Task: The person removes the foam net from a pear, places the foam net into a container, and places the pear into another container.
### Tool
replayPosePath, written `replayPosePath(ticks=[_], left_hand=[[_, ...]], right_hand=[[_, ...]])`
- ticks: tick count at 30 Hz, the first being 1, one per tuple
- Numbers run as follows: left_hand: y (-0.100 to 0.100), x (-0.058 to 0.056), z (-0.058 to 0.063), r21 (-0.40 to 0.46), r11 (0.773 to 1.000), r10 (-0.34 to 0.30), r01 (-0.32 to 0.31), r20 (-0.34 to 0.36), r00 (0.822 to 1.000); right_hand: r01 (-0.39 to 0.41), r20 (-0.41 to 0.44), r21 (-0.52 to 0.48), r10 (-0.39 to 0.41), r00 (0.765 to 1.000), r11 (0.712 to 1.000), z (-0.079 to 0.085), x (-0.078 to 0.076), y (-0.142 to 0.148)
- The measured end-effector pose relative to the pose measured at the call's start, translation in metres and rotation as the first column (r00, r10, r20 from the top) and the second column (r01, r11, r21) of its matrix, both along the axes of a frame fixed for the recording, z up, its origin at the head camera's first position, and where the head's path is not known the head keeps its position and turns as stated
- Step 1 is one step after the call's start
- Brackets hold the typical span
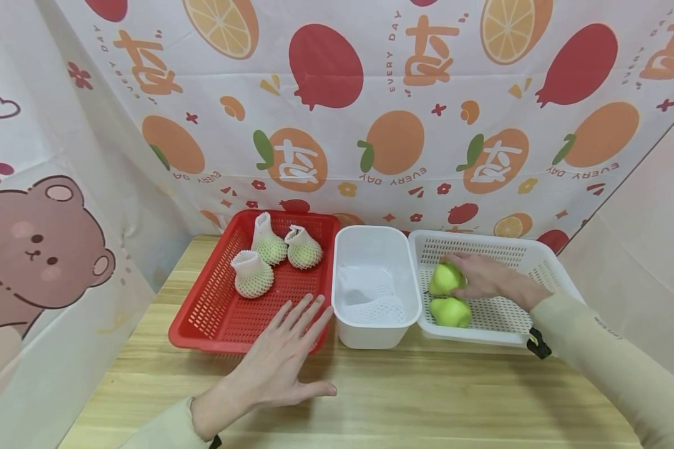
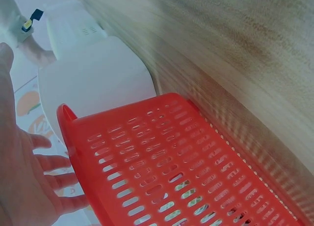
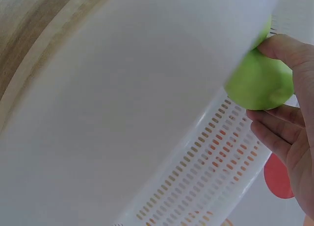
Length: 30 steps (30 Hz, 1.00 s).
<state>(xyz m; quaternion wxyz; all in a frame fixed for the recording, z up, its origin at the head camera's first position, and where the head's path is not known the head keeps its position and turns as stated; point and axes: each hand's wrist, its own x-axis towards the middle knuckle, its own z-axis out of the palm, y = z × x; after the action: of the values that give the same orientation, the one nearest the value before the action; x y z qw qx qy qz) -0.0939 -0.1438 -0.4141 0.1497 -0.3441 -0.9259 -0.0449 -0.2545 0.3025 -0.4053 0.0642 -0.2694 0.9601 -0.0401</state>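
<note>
Inside the white basket (image 1: 497, 312) on the right, my right hand (image 1: 483, 274) curls its thumb and fingers around a green pear (image 1: 445, 279). In the right wrist view the thumb lies on one side of this pear (image 3: 262, 81) and the fingertips on the other. A second green pear (image 1: 451, 312) lies just in front of it. My left hand (image 1: 283, 352) is spread flat with nothing in it, over the front right corner of the red basket (image 1: 202, 345). Three pears in white foam nets (image 1: 254, 274) sit toward the back of the red basket.
Between the two baskets stands a deep white bin (image 1: 377, 318) with white foam netting (image 1: 379, 305) at its bottom. All three containers are on a wooden table (image 1: 399, 399). A printed fruit cloth (image 1: 337, 125) hangs close behind them.
</note>
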Motion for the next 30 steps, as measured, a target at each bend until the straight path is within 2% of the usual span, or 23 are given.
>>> replayPosePath(ticks=[10,18,30], left_hand=[[0.000,0.001,0.000,0.007,1.000,-0.001,0.001,0.002,1.000],[-0.001,0.001,0.001,0.008,1.000,0.000,0.000,0.016,1.000],[-0.005,-0.002,0.004,-0.007,1.000,0.007,-0.007,0.014,1.000]], right_hand=[[-0.020,-0.010,0.055,0.021,1.000,0.998,0.008,0.001,0.003],[0.014,-0.043,0.006,-0.014,0.999,1.000,0.028,0.011,-0.001],[0.017,-0.174,-0.082,-0.031,0.984,0.996,0.052,0.028,0.003]])
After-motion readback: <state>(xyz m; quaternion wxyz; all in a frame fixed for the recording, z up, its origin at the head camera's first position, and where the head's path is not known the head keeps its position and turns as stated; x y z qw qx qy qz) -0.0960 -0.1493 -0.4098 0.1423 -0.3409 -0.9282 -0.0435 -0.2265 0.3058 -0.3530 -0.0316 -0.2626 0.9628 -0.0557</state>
